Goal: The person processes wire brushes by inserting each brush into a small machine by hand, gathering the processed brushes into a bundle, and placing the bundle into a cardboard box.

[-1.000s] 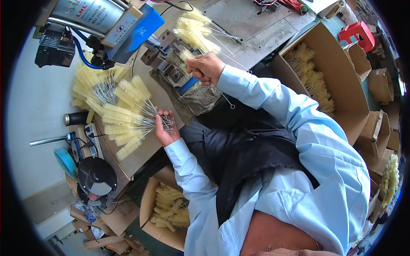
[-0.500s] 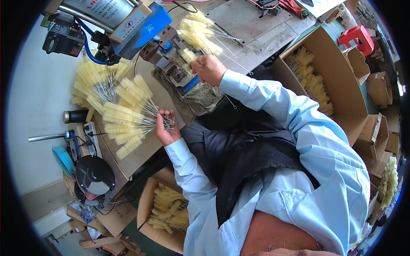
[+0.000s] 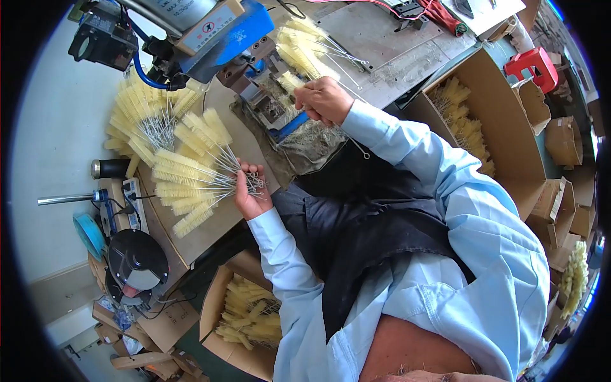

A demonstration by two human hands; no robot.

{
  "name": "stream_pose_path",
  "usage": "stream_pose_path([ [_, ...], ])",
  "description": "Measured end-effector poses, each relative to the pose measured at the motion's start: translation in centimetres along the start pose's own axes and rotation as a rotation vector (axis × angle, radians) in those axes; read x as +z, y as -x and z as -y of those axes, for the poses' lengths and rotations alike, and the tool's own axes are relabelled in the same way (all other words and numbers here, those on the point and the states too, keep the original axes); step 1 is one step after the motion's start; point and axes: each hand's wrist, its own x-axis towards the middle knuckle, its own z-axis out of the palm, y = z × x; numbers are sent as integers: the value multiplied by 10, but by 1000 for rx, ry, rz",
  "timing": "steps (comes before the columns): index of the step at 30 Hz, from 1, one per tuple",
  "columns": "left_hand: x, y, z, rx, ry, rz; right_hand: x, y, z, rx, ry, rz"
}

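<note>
My left hand (image 3: 252, 191) is closed around the wire handles of a fanned bunch of bottle brushes (image 3: 186, 175), whose pale yellow bristle heads point left. My right hand (image 3: 323, 102) is a fist beside the blue-edged metal fixture (image 3: 270, 109) of the press. A single bottle brush (image 3: 291, 81) is gripped in it: the bristle head pokes out at the upper left, and a looped wire end (image 3: 365, 154) shows below the hand. The fingertips of my right hand are partly hidden.
The press head (image 3: 223, 41) hangs over the fixture. Brush piles lie on the bench at the left (image 3: 143, 118) and behind my right hand (image 3: 302, 48). Boxes of brushes stand at the right (image 3: 519, 121) and below (image 3: 213, 305). A black round device (image 3: 137, 258) is at the left.
The whole view has shifted slightly, with the press and bench sitting further right. My right hand has turned a little at the fixture, still closed on the brush. My left hand keeps its bunch.
</note>
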Motion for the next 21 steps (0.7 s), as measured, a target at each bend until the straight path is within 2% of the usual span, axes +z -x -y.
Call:
stream_pose_path([
  [4, -2, -1, -3, -5, 9, 19, 6, 0, 8, 30, -23, 1],
  [7, -8, -6, 1, -26, 78, 46, 25, 5, 27, 5, -232, 113],
  [11, -9, -5, 0, -42, 105, 82, 19, 30, 26, 31, -201, 149],
  [13, -4, -3, 0, -23, 39, 33, 8, 35, 0, -46, -21, 2],
  [16, 5, -1, -1, -17, -2, 8, -18, 18, -29, -303, 208, -292],
  [18, 4, 0, -2, -19, -16, 5, -40, 9, -16, -219, 180, -312],
  [21, 4, -3, 0, -19, 17, 36, -67, -31, -4, -172, 441, -400],
])
